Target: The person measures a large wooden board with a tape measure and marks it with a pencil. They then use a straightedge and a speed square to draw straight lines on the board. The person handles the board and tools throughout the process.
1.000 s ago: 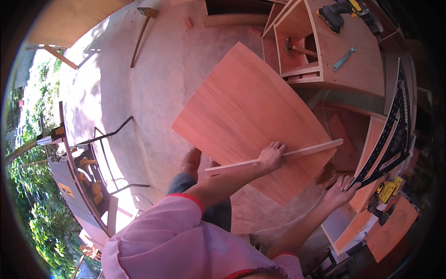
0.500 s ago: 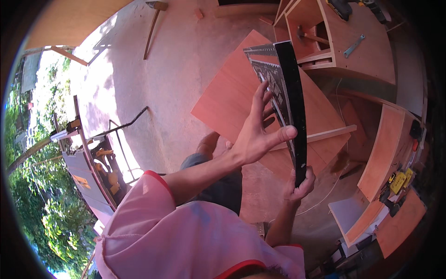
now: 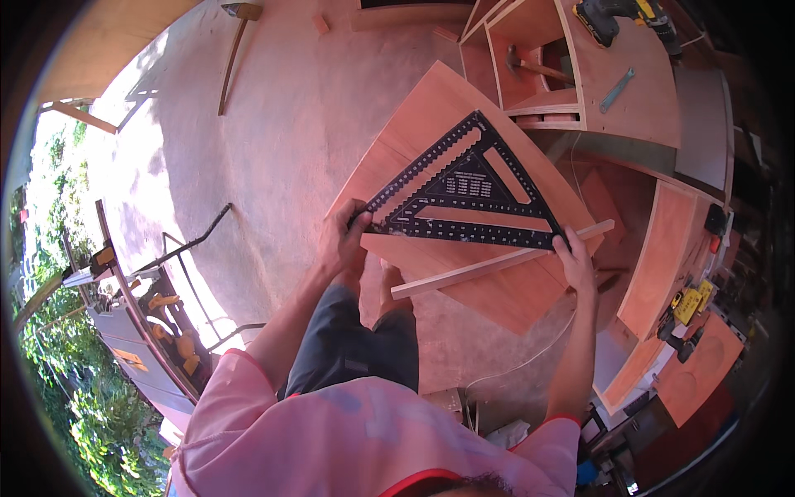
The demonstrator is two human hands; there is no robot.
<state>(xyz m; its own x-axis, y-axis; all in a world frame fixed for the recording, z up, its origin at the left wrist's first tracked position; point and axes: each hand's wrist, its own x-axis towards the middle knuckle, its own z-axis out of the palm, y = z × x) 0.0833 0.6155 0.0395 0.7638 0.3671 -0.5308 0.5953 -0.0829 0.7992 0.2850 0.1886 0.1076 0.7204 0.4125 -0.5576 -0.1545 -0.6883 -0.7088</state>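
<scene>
A large black speed square (image 3: 469,189) with white markings and cut-out slots lies face up between my hands. My left hand (image 3: 344,234) is closed on its left corner, thumb on top. The right corner is gripped by my right hand (image 3: 575,258). Beneath the square is a reddish-brown wooden panel (image 3: 418,116), set at an angle. A thin wooden strip (image 3: 489,272) lies across the panel's near part, just below the square's long edge. Whether the square touches the panel I cannot tell.
At the far right, a wooden cabinet (image 3: 633,83) carries a wrench (image 3: 618,90) and a cordless drill (image 3: 598,21); a hammer (image 3: 538,68) rests in its opening. Another drill (image 3: 684,341) lies at the right. A mallet (image 3: 234,58) is on the floor, far left.
The speed square has turned from standing on edge to lying face up. My left hand has moved from its middle to its left corner; my right hand has moved forward and right.
</scene>
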